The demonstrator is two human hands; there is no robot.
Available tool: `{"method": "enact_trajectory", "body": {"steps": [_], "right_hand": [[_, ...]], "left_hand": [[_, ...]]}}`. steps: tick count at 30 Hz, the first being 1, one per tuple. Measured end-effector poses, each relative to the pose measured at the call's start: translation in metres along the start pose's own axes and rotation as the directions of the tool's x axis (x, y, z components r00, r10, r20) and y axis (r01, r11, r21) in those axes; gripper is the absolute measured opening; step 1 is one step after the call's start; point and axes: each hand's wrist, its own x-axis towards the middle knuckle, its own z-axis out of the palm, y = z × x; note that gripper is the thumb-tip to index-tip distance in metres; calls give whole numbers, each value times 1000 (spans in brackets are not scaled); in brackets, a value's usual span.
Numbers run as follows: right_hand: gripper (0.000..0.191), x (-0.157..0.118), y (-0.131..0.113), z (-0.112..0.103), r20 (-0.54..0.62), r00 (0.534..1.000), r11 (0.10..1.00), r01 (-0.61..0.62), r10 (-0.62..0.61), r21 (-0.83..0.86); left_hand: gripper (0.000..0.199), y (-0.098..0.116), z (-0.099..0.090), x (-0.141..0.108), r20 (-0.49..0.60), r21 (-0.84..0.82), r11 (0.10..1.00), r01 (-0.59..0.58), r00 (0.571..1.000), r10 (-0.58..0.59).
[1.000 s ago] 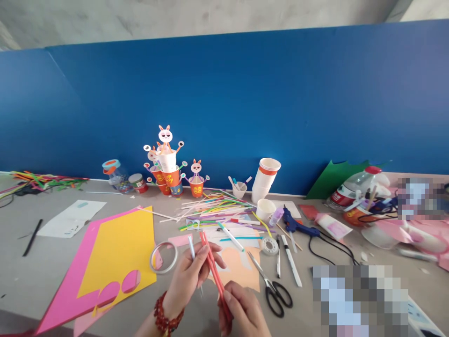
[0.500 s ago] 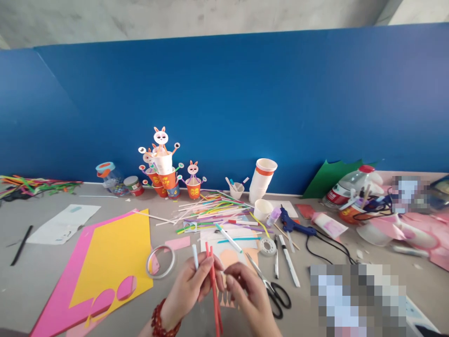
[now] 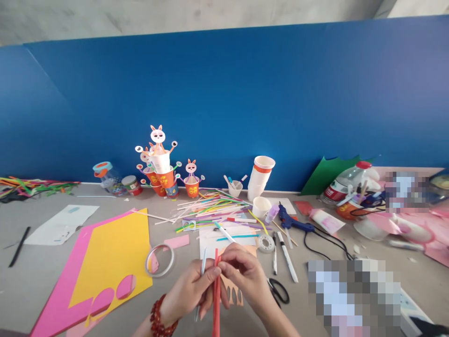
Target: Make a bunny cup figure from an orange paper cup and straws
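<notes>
My left hand (image 3: 192,289), with a red bead bracelet (image 3: 163,318) at the wrist, is closed around red straw-like sticks (image 3: 216,304) standing nearly upright. A pale blue stick (image 3: 204,262) is tucked in the same hand. At the upper part of the red sticks, my right hand (image 3: 247,271) pinches with thumb and fingertips, touching the left thumb. Below the hands lies an orange paper sheet (image 3: 234,294) with cut-outs. Partly behind my right hand, scissors (image 3: 279,291) show only their black handles. A white marker (image 3: 224,231) lies just beyond the hands.
A pile of coloured sticks (image 3: 213,208) spreads at the back, beside paper-cup rabbit figures (image 3: 164,178). Yellow paper (image 3: 115,252) and a tape roll (image 3: 171,260) lie left. A glue gun (image 3: 294,222), its cord, markers (image 3: 288,260) and a bottle (image 3: 342,182) are right.
My right hand has moved up and left to the top of the red sticks and now pinches there. The pale blue stick tilts more, and my right hand covers the scissor blades.
</notes>
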Motion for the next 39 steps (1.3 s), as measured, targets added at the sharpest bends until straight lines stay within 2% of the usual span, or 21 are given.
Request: {"method": "enact_trajectory", "body": {"steps": [5,9,13,16,20,25,31,35,37,39], "right_hand": [[16,0,-5,1,51,992,980,-120,114,157],[21,2,-6,5,106,971,923,-238,215,302],[27,4,-2,5,61,973,944,-232,223,236],[33,4,3,4,34,967,940,-254,253,228],[41,4,7,2,41,953,922,-302,301,243],[38,3,4,1,66,943,909,-333,327,250],[37,1,8,5,-50,963,962,-261,265,76],[34,-6,10,0,-68,984,978,-171,163,-118],[32,-17,8,-15,-58,990,938,-141,129,-316],[26,-35,6,-37,-57,984,810,-172,170,-561]], "left_hand": [[42,-4,-4,2,50,-14,1000,15,999,-14],[45,-1,-5,3,47,98,995,-4,999,0],[49,5,-2,1,14,243,968,-67,998,65],[45,7,0,1,5,315,941,-121,992,126],[44,1,0,2,27,244,967,-79,997,74],[44,-1,3,4,-47,180,984,-16,999,24],[44,-2,16,6,-104,45,998,-47,993,51],[45,-13,15,6,-116,-73,997,30,992,-38],[43,-16,8,5,-145,-112,993,38,988,-54],[41,-15,0,5,-162,-150,988,33,985,-58]]}}
